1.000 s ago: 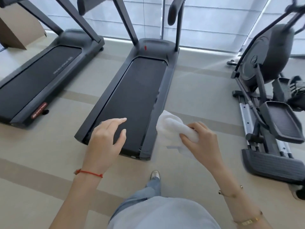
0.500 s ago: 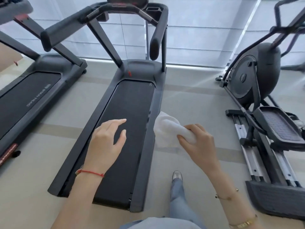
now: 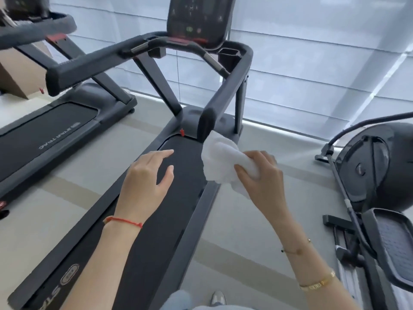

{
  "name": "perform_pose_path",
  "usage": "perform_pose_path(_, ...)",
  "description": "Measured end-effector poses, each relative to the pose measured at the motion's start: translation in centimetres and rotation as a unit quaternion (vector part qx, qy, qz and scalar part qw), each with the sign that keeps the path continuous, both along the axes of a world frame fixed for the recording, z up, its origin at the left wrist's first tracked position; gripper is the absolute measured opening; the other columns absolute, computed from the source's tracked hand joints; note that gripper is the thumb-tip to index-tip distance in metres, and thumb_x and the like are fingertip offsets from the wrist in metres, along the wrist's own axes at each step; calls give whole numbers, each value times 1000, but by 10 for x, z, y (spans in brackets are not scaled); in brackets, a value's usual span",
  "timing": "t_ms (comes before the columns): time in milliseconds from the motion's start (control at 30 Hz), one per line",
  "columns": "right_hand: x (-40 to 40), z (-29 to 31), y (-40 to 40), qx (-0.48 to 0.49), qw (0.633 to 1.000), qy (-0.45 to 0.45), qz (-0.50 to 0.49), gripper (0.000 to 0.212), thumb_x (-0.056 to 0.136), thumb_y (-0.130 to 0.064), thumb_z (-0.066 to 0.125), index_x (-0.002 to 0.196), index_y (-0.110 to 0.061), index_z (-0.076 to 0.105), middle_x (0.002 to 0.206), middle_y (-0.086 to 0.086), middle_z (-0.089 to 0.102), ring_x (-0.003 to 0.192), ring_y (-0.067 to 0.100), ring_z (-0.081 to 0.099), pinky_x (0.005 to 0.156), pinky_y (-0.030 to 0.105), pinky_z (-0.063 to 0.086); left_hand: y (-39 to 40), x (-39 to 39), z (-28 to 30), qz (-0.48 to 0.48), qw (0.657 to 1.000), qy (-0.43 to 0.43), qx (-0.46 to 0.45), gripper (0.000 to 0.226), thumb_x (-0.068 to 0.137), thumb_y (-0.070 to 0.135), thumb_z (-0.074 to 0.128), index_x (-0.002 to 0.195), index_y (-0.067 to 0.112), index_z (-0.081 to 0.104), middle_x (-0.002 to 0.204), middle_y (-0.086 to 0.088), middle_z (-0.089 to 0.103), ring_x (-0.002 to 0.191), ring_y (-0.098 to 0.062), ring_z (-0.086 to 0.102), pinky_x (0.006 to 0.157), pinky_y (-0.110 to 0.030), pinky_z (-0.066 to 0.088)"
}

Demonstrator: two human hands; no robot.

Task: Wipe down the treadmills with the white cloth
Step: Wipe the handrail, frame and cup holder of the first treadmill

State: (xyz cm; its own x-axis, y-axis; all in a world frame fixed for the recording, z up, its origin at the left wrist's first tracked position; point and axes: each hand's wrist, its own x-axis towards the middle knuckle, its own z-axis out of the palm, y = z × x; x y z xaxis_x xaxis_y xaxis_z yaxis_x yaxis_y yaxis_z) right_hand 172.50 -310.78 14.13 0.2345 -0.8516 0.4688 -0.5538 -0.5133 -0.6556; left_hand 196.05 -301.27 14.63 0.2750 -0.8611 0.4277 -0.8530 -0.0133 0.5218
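At the far left a second treadmill [image 3: 44, 130] stands beside a brown cardboard box [image 3: 20, 70], its belt printed with a brand name. Next to it, straight ahead, is the nearer treadmill [image 3: 169, 220] with its dark belt, side rails, console [image 3: 199, 19] and two padded handrails. The left hand [image 3: 145, 180], a red string bracelet [image 3: 123, 221] at the wrist, hovers over the belt with fingers relaxed and straight, holding nothing and apparently touching nothing. To its right the right hand [image 3: 261, 175] grips the bunched white cloth [image 3: 223, 162], fingers and thumb curled round it; the cloth is raised in the air just below the rounded end of the right handrail [image 3: 210, 117], and whether it touches the rail cannot be told. Gold bracelets [image 3: 317, 283] sit on that forearm. At the far right stands an elliptical trainer [image 3: 375, 175]. The wipe looks about to begin rather than under way. The risks, as I judge them: the cloth is wadded, so only a small patch would meet the rail and streaks could be left; a loose tail hanging below the hand could snag on the rail end; and a foot stepping onto the belt could slip if it rolls.
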Motion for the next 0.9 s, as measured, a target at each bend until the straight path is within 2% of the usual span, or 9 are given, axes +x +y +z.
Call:
perform_pose_path(67, 7, 9, -49, -18, 1000, -10, 12, 17, 88, -19, 67, 104, -20, 63, 100, -9, 59, 97, 13, 47, 80, 6, 33, -36, -5, 5, 12, 1000, 3, -1, 34, 94, 18, 59, 128, 16, 60, 123, 2, 64, 116, -15, 56, 104, -39, 43)
perform_pose_path(267, 40, 25, -183, -58, 997, 2, 53, 19, 90, -18, 65, 108, -14, 62, 106, -2, 61, 108, 23, 44, 92, 39, 42, -134, -7, 9, 36, 999, -1, 8, 35, 95, 18, 58, 130, 14, 59, 126, -1, 63, 118, -19, 56, 103, -44, 44)
perform_pose_path(433, 66, 19, -265, -106, 990, 35, 85, 17, 91, -21, 64, 107, -15, 62, 109, -2, 59, 116, 24, 41, 98, 41, 39, -200, 3, 4, 52, 999, -10, 7, 35, 94, 19, 58, 130, 15, 59, 124, 1, 64, 115, -18, 57, 102, -43, 45)
perform_pose_path(567, 74, 6, -305, -214, 957, 166, 103, 18, 89, -25, 68, 100, -10, 66, 109, 2, 63, 118, 31, 48, 107, 52, 32, -232, 8, -2, 70, 997, -10, 9, 37, 94, 25, 56, 130, 17, 59, 124, 4, 63, 115, -14, 56, 103, -35, 43)
perform_pose_path(633, 77, 3, -321, -243, 933, 243, 104, 22, 86, -29, 70, 96, -8, 70, 111, 4, 66, 118, 34, 52, 111, 57, 28, -242, 7, -6, 73, 997, -9, 17, 37, 94, 29, 54, 130, 18, 59, 122, 5, 64, 113, -13, 57, 102, -36, 45)
perform_pose_path(700, 80, 0, -332, -253, 920, 257, 151, 25, 87, -27, 69, 102, -6, 69, 116, 7, 66, 116, 33, 56, 110, 55, 33, -251, 6, -11, 85, 996, -1, 29, 37, 94, 30, 53, 129, 19, 59, 122, 8, 64, 113, -11, 57, 101, -38, 45)
perform_pose_path(767, 81, -4, -338, -225, 917, 233, 235, 36, 92, -19, 64, 125, -6, 59, 132, 7, 59, 121, 29, 53, 107, 47, 40, -256, 3, -14, 98, 994, 9, 37, 37, 94, 32, 52, 129, 21, 59, 125, 10, 62, 115, -8, 56, 103, -37, 44)
perform_pose_path(833, 84, -8, -343, -200, 896, 237, 319, 49, 98, -13, 54, 145, -11, 40, 150, 4, 43, 136, 23, 41, 113, 38, 36, -262, -3, -18, 114, 993, 18, 40, 36, 94, 31, 53, 128, 21, 60, 125, 12, 62, 115, -7, 56, 103, -35, 45)
perform_pose_path(900, 90, -11, -354, -215, 860, 249, 389, 48, 101, -12, 48, 148, -12, 37, 154, 4, 35, 142, 23, 33, 119, 36, 26, -268, -9, -22, 131, 990, 22, 45, 34, 94, 30, 53, 126, 22, 60, 123, 14, 62, 112, -4, 55, 101, -30, 43)
